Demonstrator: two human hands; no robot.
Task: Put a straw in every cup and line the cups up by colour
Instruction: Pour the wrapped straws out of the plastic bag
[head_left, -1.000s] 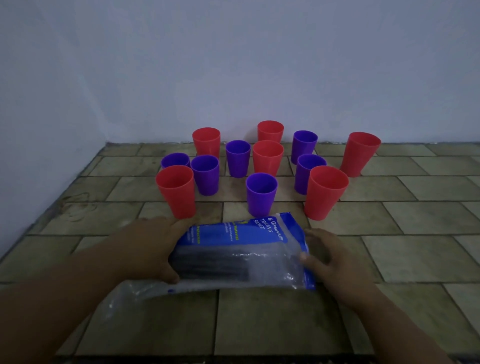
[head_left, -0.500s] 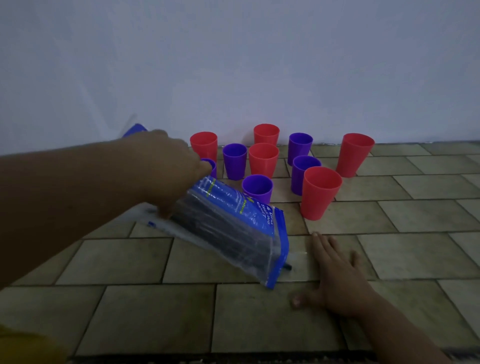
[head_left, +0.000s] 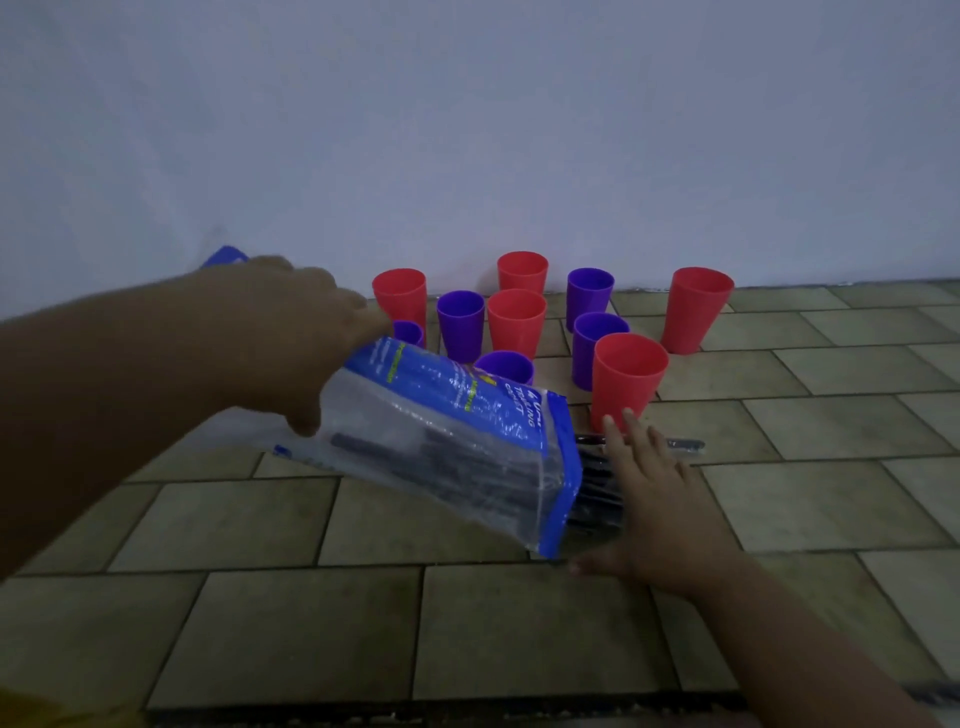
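Left hand (head_left: 291, 353): raised off the floor, fingers curled round the closed end of a clear plastic bag (head_left: 441, 447) with blue print. The bag hangs tilted, and its blue-edged open mouth points down toward the right hand.

Right hand (head_left: 660, 519): palm down, fingers straight and spread, laid flat at the bag's mouth. It grips nothing. The hands are apart, with the length of the bag between them.

Straws (head_left: 597, 493): black, in a bundle, partly inside the bag and partly out of its mouth, running under the right hand's fingers. One straw end (head_left: 685, 445) shows past the far side of that hand on the tiled floor (head_left: 311, 525). We cannot tell whether the palm presses on the bundle or only covers it.

Cups: all upright in a loose mixed cluster beyond both hands, close to the wall (head_left: 467, 130). We count five red cups (head_left: 516, 325) and five purple cups (head_left: 460, 327); no straw is in any of them yet.
- The nearest red cup (head_left: 626, 384) stands just beyond the right fingertips, with a purple one directly behind it.
- One purple cup is partly hidden behind the bag, and another peeks out just past the left knuckles.
- One red cup stands apart from the cluster, beyond the right hand and further right.
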